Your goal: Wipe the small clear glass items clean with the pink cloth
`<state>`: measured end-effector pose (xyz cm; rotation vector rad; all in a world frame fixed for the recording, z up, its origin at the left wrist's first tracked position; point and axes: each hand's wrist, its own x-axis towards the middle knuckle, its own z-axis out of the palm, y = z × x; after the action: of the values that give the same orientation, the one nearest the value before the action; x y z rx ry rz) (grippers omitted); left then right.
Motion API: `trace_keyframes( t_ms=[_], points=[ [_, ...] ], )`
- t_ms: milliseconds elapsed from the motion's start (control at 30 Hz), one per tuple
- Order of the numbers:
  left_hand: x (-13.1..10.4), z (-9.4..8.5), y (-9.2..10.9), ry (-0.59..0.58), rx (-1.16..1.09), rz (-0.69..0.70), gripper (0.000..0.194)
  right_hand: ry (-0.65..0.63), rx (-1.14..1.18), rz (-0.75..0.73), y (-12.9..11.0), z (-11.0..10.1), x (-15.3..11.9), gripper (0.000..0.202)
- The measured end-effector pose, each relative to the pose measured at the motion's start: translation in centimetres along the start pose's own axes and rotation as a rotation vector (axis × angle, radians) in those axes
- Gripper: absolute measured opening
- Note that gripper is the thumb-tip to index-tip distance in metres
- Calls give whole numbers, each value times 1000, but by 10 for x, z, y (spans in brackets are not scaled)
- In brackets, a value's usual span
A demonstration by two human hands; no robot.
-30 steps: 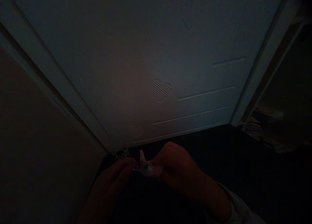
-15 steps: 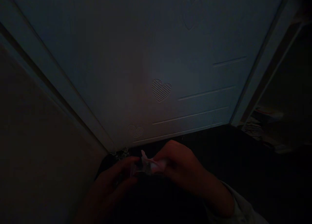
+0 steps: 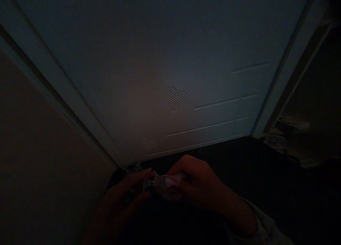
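In the dim head view my left hand (image 3: 119, 198) is closed around one end of a small clear stemmed piece (image 3: 153, 183), glass-like, with a flared shape at each end. My right hand (image 3: 202, 184) pinches a pale pinkish cloth or tissue (image 3: 172, 181). The cloth lies against the clear piece's right end and partly covers it. Poor light hides the exact material of both. Other small clear pieces (image 3: 137, 165) stand just beyond my left fingers.
A dark surface (image 3: 226, 152) lies under my hands. A pale door-like panel (image 3: 119, 60) with grooved hearts and lines rises behind it. A wall (image 3: 39, 149) is close on the left; blurred papers or similar items (image 3: 290, 131) lie far right.
The cloth's upright peak has dropped, and the cloth now hangs lower around the clear piece's right end. More of the clear piece shows. Both hands have hardly moved.
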<state>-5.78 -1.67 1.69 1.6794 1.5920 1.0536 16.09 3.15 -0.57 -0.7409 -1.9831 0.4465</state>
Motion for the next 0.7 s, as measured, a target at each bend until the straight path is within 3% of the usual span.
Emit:
trace_keyframes(
  t_ms=[100, 233, 367, 533, 700],
  points=[
    [0, 6, -5, 105, -109, -32, 52, 35, -69, -82, 4, 1, -1, 11],
    [3, 8, -8, 115, -69, -71, 39, 87, -136, -204, 8, 2, -1, 27],
    [8, 8, 2, 90, 6, -25, 38, 80, -182, -262, 6, 2, 2, 35],
    [10, 9, 19, 61, 63, 1, 32, 75, -166, -262, 2, 2, 4, 33],
    [6, 9, 18, 30, -28, -34, 24, 73, -74, -177, 0, 2, 4, 19]
  ],
)
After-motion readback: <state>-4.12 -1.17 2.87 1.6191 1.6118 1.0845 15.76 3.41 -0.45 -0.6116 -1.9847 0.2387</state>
